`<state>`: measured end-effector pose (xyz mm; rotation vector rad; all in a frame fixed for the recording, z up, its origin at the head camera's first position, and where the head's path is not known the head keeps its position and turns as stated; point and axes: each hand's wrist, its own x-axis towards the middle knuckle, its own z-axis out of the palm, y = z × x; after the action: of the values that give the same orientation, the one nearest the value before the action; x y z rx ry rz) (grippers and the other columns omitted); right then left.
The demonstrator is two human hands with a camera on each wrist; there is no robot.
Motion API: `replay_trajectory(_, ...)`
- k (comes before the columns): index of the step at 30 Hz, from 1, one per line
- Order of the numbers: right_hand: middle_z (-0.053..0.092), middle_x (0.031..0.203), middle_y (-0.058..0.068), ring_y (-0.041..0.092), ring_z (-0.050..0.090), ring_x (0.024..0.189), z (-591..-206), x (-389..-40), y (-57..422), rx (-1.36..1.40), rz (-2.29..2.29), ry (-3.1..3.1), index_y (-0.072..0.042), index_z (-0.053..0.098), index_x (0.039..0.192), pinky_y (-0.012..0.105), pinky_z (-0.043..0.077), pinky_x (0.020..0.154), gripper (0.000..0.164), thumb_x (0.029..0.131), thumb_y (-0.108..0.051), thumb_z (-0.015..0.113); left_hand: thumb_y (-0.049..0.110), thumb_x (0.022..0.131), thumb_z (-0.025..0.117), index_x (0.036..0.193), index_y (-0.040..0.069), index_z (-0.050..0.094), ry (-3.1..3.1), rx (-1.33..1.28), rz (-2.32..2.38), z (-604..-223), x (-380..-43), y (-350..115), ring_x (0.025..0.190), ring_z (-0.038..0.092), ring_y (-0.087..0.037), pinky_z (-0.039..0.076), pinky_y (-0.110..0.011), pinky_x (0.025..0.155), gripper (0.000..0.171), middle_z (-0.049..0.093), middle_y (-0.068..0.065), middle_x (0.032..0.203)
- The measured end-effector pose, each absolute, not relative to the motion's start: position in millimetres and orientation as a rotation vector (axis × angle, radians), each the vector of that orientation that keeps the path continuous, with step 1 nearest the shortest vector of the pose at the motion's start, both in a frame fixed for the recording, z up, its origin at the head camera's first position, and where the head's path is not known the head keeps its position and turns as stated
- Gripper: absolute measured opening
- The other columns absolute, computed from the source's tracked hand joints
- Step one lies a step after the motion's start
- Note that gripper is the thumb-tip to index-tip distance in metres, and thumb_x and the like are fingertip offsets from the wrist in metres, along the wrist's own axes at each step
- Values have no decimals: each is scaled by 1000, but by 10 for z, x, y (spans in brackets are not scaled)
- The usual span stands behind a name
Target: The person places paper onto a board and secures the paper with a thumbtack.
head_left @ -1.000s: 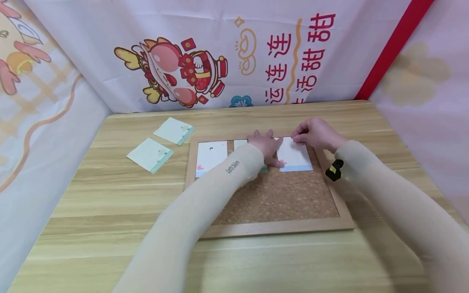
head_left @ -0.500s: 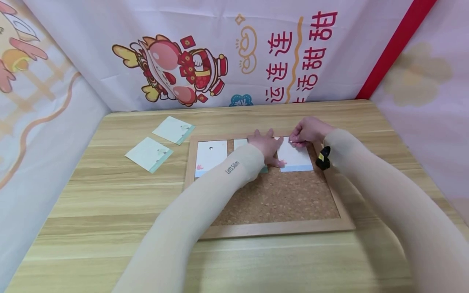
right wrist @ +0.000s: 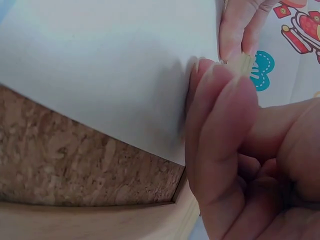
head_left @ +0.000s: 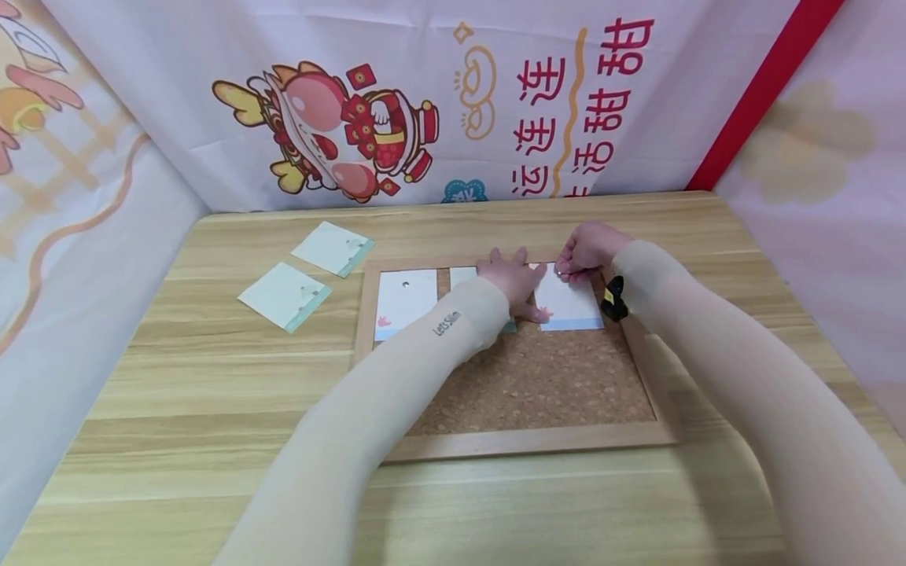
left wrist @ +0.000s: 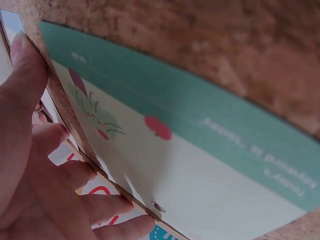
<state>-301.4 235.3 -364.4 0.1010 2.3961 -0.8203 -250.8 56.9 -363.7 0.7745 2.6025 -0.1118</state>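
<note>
A wood-framed cork board (head_left: pixel 538 385) lies on the table, with three notes along its far side. My left hand (head_left: pixel 513 284) rests over the middle note (left wrist: pixel 200 170) with fingers spread, its thumb at the lower left corner of the right-hand note (head_left: pixel 569 303). Near the top of that blue-edged note, my right hand (head_left: pixel 591 248) pinches a tiny shiny piece (head_left: pixel 559 272), apparently a thumbtack; the fingers hide most of it. Silver thumbtacks sit in the left-hand note (head_left: pixel 406 306) and, in the left wrist view, in the green-edged middle note.
Two loose green-edged notes, a nearer one (head_left: pixel 285 295) and a farther one (head_left: pixel 333 248), lie on the wooden table (head_left: pixel 212 409) left of the board. A printed cloth (head_left: pixel 418 47) hangs behind the table. A black clip-like piece (head_left: pixel 614 299) is on the right wrist.
My right hand has shifted slightly left and closer over the right-hand note, its wrist turning inward. The left hand stays in place.
</note>
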Motion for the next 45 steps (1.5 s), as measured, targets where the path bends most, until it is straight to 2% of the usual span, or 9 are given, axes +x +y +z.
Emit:
replay_trajectory(13,69,79,10,17,62,64,-3592,-3022,2314,111,-715,2435,2,70,97,27,52,61,10,97,-4,62,69,87,55,160,29,16,2602,767,-132,-3606,-2505,589,144,15,-51,24,-61,111,92,10,-11,165)
replay_trajectory(32,71,81,13,18,67,63,-3552,-2979,2348,201,-812,2334,5,67,104,29,56,63,17,97,-10,65,70,86,55,160,32,14,2590,758,-119,-3625,-2496,589,145,12,-49,20,-59,113,93,6,-9,166)
replay_trajectory(39,71,78,12,15,67,60,-3598,-2988,2418,230,-918,2232,6,65,108,29,57,62,20,98,-12,63,66,88,57,160,27,19,2594,770,-99,-3614,-2476,567,144,14,-51,21,-61,112,90,11,-12,165)
replay_trajectory(45,70,79,12,16,67,61,-3585,-2983,2424,211,-894,2236,5,65,109,29,57,65,21,99,-13,62,68,88,55,160,29,17,2593,753,-136,-3634,-2493,585,145,14,-50,22,-60,113,91,9,-10,166)
